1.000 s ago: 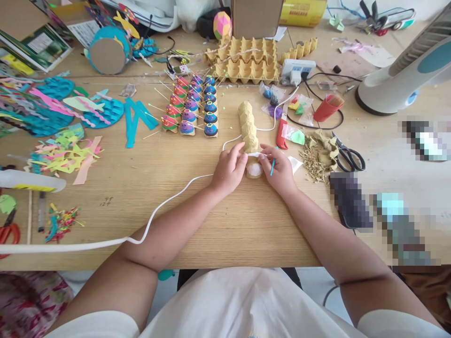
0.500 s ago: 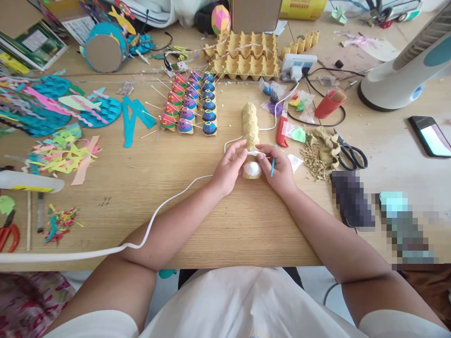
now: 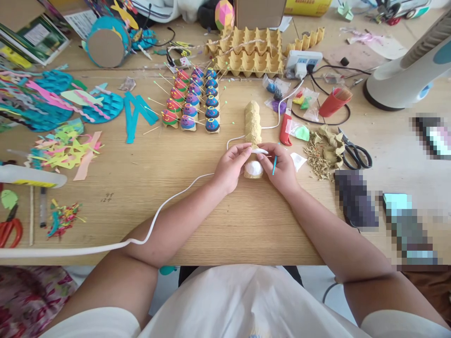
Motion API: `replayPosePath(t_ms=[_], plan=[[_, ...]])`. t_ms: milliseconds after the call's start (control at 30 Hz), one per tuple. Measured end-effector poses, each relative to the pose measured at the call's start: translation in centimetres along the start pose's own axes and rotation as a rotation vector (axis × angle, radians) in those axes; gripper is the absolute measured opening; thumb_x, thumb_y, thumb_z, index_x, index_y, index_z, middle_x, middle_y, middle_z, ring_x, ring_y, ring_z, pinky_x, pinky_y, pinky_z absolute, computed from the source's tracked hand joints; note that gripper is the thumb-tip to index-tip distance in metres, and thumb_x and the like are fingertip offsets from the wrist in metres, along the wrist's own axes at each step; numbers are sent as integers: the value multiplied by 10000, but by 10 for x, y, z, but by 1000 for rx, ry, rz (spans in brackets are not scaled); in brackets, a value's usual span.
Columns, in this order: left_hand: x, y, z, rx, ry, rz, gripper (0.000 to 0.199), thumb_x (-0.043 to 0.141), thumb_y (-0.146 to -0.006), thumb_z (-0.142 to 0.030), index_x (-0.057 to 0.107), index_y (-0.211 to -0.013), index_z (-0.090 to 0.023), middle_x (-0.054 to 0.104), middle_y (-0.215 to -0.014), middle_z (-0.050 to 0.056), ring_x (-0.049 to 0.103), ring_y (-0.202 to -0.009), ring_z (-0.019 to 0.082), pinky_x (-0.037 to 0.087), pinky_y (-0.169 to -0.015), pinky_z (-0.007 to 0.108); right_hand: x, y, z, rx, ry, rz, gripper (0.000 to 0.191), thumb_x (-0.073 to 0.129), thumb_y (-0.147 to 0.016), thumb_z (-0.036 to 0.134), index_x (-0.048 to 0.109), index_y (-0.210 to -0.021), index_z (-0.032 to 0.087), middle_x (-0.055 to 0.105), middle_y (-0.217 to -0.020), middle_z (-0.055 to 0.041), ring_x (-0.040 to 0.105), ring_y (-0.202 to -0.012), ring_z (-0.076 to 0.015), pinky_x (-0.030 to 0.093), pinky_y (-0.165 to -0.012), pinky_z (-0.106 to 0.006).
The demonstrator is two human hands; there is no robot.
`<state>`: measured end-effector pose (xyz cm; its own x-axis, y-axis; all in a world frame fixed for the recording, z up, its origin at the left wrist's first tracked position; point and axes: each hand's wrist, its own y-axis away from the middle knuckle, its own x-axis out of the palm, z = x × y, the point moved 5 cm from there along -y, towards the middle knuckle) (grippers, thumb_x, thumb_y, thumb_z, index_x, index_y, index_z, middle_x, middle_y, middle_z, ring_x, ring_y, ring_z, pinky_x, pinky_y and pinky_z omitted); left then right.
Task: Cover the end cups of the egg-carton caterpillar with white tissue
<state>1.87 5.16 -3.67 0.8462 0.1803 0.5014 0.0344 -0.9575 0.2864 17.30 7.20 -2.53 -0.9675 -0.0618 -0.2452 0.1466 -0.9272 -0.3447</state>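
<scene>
Between the fingertips of both hands is a small, thin white piece that looks like soft modelling clay [image 3: 260, 151]. My left hand [image 3: 229, 168] pinches its left end. My right hand [image 3: 284, 172] grips it from the other side and also keeps a thin blue stick [image 3: 274, 165] between its fingers. Just beneath lies a strip of tan egg carton [image 3: 252, 121], pointing away from me. Its nearest bump has a white covering [image 3: 253, 167]; the bumps beyond are bare, and the fingers hide part of the strip.
Painted egg-carton strips [image 3: 190, 110] with pins stand at the back left. To the right lie a red-handled cutter [image 3: 285, 129], carton scraps [image 3: 322, 150], black scissors [image 3: 356, 155] and a white paper piece [image 3: 298, 161]. A white cable [image 3: 165, 202] crosses my left arm.
The white piece shows longer and more curved between my fingers, its free end further right. Both hands stay over the carton strip. The whole view has shifted slightly.
</scene>
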Motion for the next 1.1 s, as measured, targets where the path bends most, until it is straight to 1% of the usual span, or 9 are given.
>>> replayPosePath(t_ms=[100,267,400,500,667,767,867,967,1100], plan=[[-1,0,-1,-3,-3,-1,188,836,-930,-306,756,-1065,-202,796,-999,5,710,-830,111,543,-717,221,0,0,0,-2,6,-4,512,716,-912,762,723,-1066,274,798,-1046,-56,696,-830,-190,600,-757,-376],[-1,-1,0,13,-33,7,231,817,-951,-390,755,-1086,-213,789,-1035,14,708,-843,121,548,-728,236,-1,1,5,-4,6,-2,493,680,-940,757,700,-975,266,810,-1172,-82,735,-954,-213,619,-844,-407],[-2,-1,1,6,-36,5,263,763,-987,-455,764,-1097,-216,790,-1018,18,696,-813,122,529,-681,232,0,1,6,-13,11,2,477,684,-945,745,683,-949,268,805,-1168,-82,740,-999,-221,618,-876,-414],[-1,0,1,1,-49,12,238,801,-962,-407,766,-1107,-221,802,-1042,14,704,-838,121,536,-699,229,0,0,4,-22,12,13,461,698,-942,732,680,-957,272,797,-1176,-82,737,-983,-216,618,-864,-409],[-1,1,2,18,-28,23,308,903,-873,-305,751,-1122,-207,815,-1022,12,743,-897,125,561,-781,241,0,-1,3,-40,5,12,451,715,-941,714,679,-960,264,788,-1165,-82,728,-945,-201,612,-827,-391],[-1,1,2,22,-15,7,309,910,-859,-265,746,-1115,-205,813,-973,2,748,-874,120,563,-794,243,0,-1,3,-11,6,16,464,733,-923,722,676,-972,264,785,-1166,-78,718,-911,-190,613,-799,-376],[-1,1,2,29,-19,0,303,909,-858,-265,748,-1107,-205,809,-954,-2,751,-870,121,557,-783,237,0,-1,3,44,-46,29,491,777,-879,732,669,-1020,274,779,-1184,-71,715,-893,-180,621,-769,-352],[-1,0,1,33,-12,-8,280,900,-865,-257,750,-1096,-207,803,-965,-4,746,-871,115,559,-793,237,0,-1,4,82,-124,60,518,812,-844,736,658,-1044,284,769,-1253,-68,727,-929,-178,638,-791,-345],[-3,-1,1,56,-25,-23,265,905,-864,-276,759,-1078,-220,783,-972,-14,725,-852,103,554,-814,239,-2,0,6,105,-159,72,476,779,-886,722,642,-1033,291,760,-1320,-65,741,-966,-180,646,-844,-356]])
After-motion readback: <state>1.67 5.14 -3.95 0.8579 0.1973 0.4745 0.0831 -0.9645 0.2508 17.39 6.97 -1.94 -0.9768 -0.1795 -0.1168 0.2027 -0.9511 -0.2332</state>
